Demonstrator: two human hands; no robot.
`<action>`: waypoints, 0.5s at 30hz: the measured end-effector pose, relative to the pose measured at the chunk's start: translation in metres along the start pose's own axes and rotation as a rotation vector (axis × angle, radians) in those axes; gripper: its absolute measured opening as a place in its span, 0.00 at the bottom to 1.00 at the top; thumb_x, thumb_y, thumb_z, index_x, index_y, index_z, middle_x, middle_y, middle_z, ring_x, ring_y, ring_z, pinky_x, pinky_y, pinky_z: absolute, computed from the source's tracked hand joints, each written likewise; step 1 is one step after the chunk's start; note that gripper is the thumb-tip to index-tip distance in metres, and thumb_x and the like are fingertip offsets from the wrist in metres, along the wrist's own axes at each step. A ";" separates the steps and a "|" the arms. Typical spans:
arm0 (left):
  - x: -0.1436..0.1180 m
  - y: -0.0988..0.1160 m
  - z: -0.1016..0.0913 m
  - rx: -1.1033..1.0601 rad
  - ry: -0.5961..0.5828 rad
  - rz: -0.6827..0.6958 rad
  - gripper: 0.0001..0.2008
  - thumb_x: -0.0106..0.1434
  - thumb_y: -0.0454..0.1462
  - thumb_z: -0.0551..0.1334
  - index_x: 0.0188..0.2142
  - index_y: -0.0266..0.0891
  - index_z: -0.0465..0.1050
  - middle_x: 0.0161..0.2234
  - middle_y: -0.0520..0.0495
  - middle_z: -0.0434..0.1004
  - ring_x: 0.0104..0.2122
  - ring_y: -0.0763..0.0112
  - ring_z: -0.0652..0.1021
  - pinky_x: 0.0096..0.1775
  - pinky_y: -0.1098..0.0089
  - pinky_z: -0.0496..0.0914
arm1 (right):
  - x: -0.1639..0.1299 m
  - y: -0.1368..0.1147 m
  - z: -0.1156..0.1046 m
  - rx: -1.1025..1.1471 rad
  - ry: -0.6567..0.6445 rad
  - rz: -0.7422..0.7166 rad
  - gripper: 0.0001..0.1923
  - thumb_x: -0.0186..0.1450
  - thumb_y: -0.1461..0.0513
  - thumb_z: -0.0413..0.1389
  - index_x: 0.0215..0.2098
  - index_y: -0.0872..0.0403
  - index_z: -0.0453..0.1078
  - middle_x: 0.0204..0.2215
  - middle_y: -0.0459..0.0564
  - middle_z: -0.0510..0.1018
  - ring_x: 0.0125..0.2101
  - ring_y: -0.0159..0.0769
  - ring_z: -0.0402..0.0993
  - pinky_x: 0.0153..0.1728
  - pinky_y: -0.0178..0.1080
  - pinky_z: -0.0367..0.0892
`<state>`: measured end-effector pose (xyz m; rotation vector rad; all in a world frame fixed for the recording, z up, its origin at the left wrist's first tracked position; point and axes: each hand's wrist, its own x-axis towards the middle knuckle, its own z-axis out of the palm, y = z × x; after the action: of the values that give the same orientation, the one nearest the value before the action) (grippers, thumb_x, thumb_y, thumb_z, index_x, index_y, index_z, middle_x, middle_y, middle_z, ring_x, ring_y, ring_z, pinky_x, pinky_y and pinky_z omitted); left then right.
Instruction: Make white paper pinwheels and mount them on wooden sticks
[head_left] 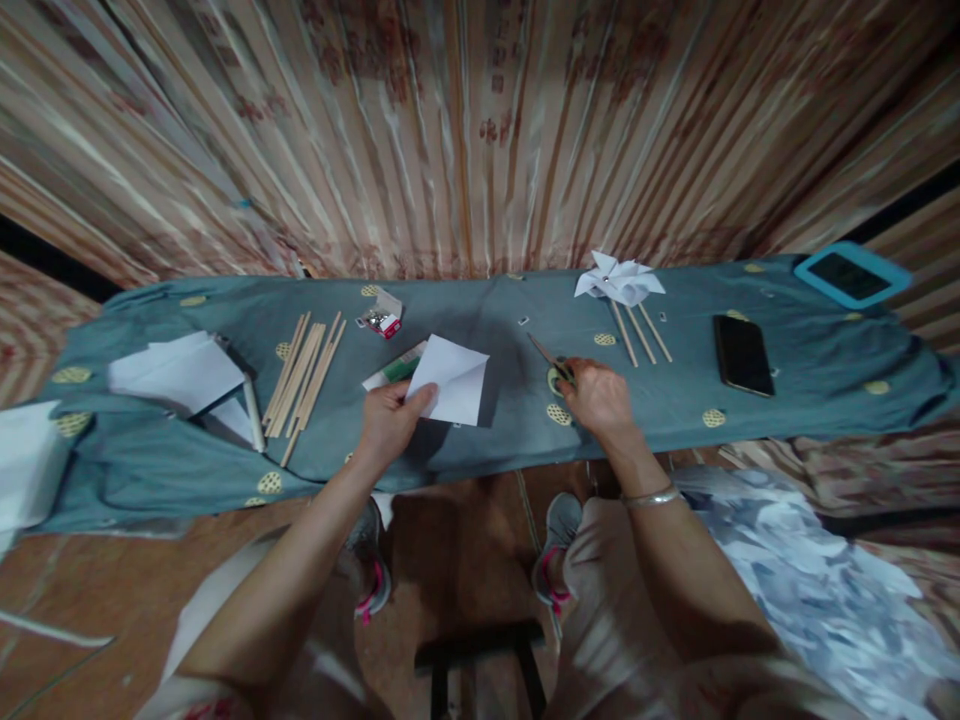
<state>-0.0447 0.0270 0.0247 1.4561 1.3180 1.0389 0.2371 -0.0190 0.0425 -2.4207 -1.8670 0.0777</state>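
My left hand (388, 420) holds a folded white sheet of paper (452, 378) by its near left corner, a little above the teal cloth (495, 430) that covers the low bench. My right hand (598, 395) rests on the cloth to the right of the paper, its fingers closed on the handles of a pair of scissors (550, 362) whose blades point up and left. A finished white paper pinwheel (619, 280) lies at the far edge, beyond my right hand.
A bundle of thin wooden sticks (304, 375) lies left of the paper, three more sticks (641, 335) under the pinwheel. White sheets (176, 372), a small pin box (382, 315), a black phone (742, 355) and a blue-cased tablet (851, 273) sit on the cloth. Curtain behind.
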 end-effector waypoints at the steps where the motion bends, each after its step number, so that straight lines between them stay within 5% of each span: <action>1: 0.001 0.001 -0.001 0.037 0.010 0.032 0.17 0.51 0.48 0.66 0.17 0.38 0.72 0.16 0.54 0.64 0.19 0.74 0.64 0.23 0.72 0.56 | 0.002 0.000 0.000 0.013 0.001 0.008 0.16 0.66 0.63 0.51 0.49 0.58 0.74 0.42 0.64 0.82 0.43 0.52 0.79 0.43 0.45 0.68; 3: 0.004 0.004 -0.003 0.103 0.034 0.084 0.17 0.51 0.48 0.65 0.16 0.39 0.69 0.15 0.54 0.61 0.19 0.74 0.62 0.23 0.72 0.54 | 0.006 -0.001 0.002 0.127 0.030 0.028 0.14 0.65 0.63 0.53 0.46 0.56 0.75 0.40 0.61 0.83 0.42 0.50 0.80 0.42 0.45 0.69; 6: 0.009 0.009 -0.007 0.128 0.061 0.105 0.17 0.52 0.48 0.64 0.16 0.39 0.69 0.16 0.54 0.60 0.19 0.74 0.61 0.24 0.72 0.54 | 0.011 -0.004 0.007 0.628 0.047 0.084 0.10 0.61 0.60 0.58 0.41 0.53 0.76 0.36 0.53 0.84 0.37 0.44 0.81 0.37 0.41 0.71; 10: 0.015 0.014 -0.011 0.100 0.097 0.092 0.16 0.52 0.48 0.64 0.19 0.38 0.72 0.17 0.55 0.61 0.20 0.74 0.61 0.23 0.72 0.55 | 0.010 -0.022 0.011 1.398 -0.152 0.184 0.21 0.46 0.53 0.70 0.35 0.53 0.76 0.27 0.47 0.83 0.29 0.36 0.79 0.27 0.34 0.69; 15: 0.019 0.016 -0.010 0.088 0.119 0.085 0.15 0.52 0.46 0.65 0.20 0.37 0.74 0.17 0.56 0.61 0.20 0.75 0.62 0.24 0.72 0.55 | -0.001 -0.053 0.006 1.746 -0.334 0.253 0.29 0.34 0.52 0.76 0.33 0.52 0.77 0.25 0.44 0.81 0.26 0.29 0.77 0.23 0.29 0.65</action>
<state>-0.0489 0.0458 0.0428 1.5476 1.4120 1.1511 0.1850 -0.0064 0.0420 -1.2496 -0.6664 1.4270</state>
